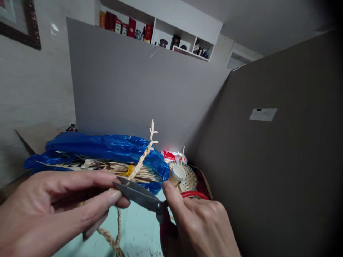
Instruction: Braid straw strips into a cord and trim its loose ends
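Between thumb and fingers, my left hand [77, 203] pinches a braided straw cord [143, 159]. Its upper end sticks up above the fingertips, with short stubs of straw jutting from the tip. More of the braid hangs below the hand over the table. My right hand [198, 221] grips red-handled scissors [146, 198]. Their slightly parted blades point left and lie at the cord, close to my left fingertips. Whether the blades touch the cord I cannot tell.
Behind my hands a blue plastic bag [107, 142] holds dry straw strips [107, 166]. A paper cup [178, 173] stands by a woven basket [190, 178] on the right. Grey panels [144, 89] rise behind and to the right of the pale green table [139, 232].
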### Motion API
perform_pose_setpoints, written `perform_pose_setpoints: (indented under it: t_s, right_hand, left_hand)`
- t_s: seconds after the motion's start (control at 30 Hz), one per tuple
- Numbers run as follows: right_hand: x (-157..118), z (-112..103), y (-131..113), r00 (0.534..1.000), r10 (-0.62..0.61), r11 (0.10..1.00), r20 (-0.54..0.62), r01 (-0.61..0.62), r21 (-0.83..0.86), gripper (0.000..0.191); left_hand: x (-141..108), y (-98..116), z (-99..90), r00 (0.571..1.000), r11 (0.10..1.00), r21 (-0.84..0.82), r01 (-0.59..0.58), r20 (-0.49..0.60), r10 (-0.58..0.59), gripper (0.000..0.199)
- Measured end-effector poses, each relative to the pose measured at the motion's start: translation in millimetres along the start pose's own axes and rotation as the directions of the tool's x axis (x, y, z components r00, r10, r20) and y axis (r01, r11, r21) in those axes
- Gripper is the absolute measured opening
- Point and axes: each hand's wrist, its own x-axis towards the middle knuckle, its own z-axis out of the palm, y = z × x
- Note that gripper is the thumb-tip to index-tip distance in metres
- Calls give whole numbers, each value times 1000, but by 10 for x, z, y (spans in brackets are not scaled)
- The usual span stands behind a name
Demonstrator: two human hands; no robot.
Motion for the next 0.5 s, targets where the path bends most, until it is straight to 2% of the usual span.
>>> perform_pose_setpoints:
  t_s: [0.07, 0.13, 0.33, 0.43, 0.5]
  right_hand:
    - [0, -7, 4, 1000, -9, 1000, -9, 9, -5, 47]
    - [5, -10, -1, 1000, -13, 1000, -17, 13, -5, 48]
    - [55, 12, -64, 1000, 22, 1000, 8, -22, -1, 42]
    - [86, 30, -80, 999, 34, 999, 18, -34, 8, 32]
    - [100, 39, -78, 998, 48, 997, 35, -50, 53, 24]
  left_hand:
    - [5, -10, -19, 993, 998, 58, 0, 120, -7, 11]
    - [10, 2, -21, 981, 995, 94, -15, 192, -3, 9]
    - [36, 46, 11, 977, 991, -47, 124, 180, -114, 14]
    - [48, 14, 11, 977, 990, -19, 138, 167, -133, 19]
    - [32, 21, 32, 991, 996, 2, 91, 99, -90, 22]
